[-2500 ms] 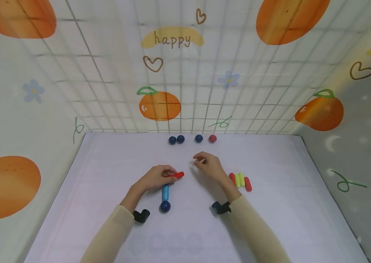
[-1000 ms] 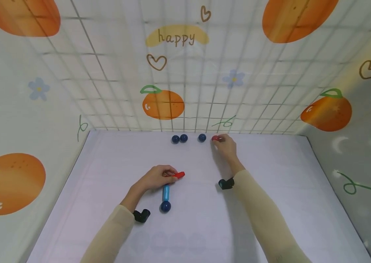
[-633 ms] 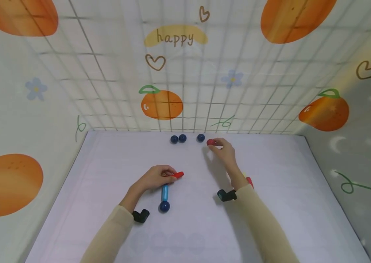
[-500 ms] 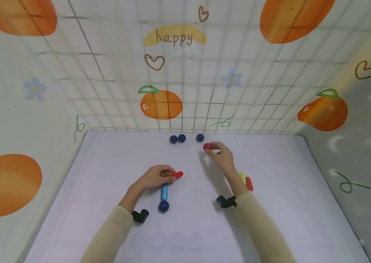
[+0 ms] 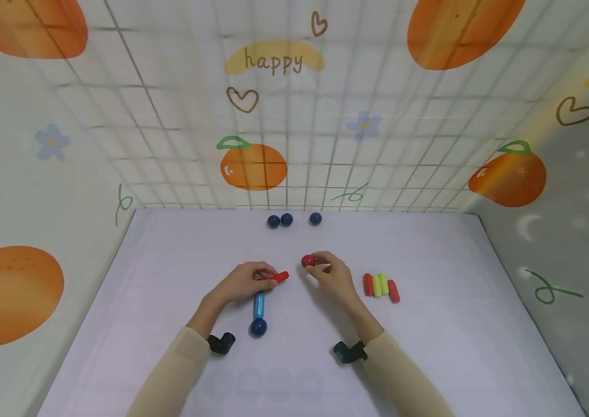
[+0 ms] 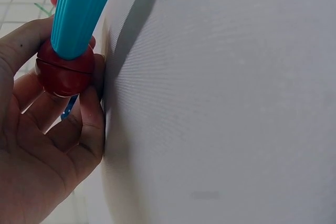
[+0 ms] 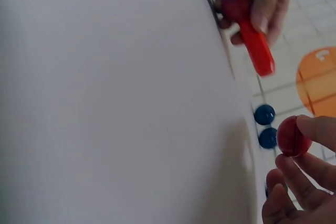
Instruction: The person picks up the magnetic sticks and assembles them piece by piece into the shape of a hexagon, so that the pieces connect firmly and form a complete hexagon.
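In the head view my left hand is left of the table's middle, over a joined piece. Its fingers grip a red ball, which the hand hides in the head view. From that ball a red rod points right and a light blue rod runs toward me, ending at a dark blue ball. A small blue piece shows behind the held ball in the left wrist view. My right hand pinches another red ball above the table, a short gap from the red rod's free end.
Three dark blue balls lie along the table's back edge, two close together. To the right of my right hand, red and yellow-green rods lie side by side. Patterned cloth walls rise behind and beside the white table.
My right hand reached to the back edge, took hold of the red ball there and brought it back toward my left hand. The left hand and its joined piece stay nearly still.
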`<state>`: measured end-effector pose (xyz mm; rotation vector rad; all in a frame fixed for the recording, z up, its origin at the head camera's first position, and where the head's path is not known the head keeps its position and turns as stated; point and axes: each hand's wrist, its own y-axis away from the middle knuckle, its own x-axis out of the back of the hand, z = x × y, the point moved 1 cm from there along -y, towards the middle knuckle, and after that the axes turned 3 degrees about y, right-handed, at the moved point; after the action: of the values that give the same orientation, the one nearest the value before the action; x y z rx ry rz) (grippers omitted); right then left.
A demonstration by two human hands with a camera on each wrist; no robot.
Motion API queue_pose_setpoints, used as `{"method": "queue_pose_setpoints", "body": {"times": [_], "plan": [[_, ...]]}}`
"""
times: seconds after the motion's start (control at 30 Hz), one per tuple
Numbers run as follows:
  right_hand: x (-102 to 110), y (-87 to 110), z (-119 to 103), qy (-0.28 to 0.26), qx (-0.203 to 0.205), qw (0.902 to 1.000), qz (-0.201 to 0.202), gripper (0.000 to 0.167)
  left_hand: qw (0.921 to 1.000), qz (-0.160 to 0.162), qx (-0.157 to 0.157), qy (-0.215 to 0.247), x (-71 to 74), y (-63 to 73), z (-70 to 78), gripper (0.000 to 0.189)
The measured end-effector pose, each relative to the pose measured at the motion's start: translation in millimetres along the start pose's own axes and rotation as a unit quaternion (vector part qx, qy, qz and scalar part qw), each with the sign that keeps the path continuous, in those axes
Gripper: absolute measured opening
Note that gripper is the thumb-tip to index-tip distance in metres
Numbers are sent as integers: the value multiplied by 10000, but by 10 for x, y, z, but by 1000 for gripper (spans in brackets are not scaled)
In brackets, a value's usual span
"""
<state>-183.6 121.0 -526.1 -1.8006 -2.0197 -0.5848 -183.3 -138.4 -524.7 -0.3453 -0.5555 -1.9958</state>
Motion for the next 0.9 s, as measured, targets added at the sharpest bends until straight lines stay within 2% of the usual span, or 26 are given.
{"method": "queue_pose_setpoints", "body": {"times": [0.37, 0.53, 0.73, 0.9], "plan": [[-250, 73, -25, -116, 440, 9988, -200, 31, 9998, -24, -166, 64, -13, -21, 4, 21], [-271, 85, -39, -187, 456, 9986, -197, 30, 9998, -28, -177, 59, -17, -23, 12, 21], [-263, 88, -55, -280, 418, 9984, -251, 31, 9998, -192, -98, 54, 22, -27, 44, 27], [-263, 88, -63, -291, 555, 9976, -281, 32, 9993, -350, -108, -20, 66, -95, 93, 37]]}}
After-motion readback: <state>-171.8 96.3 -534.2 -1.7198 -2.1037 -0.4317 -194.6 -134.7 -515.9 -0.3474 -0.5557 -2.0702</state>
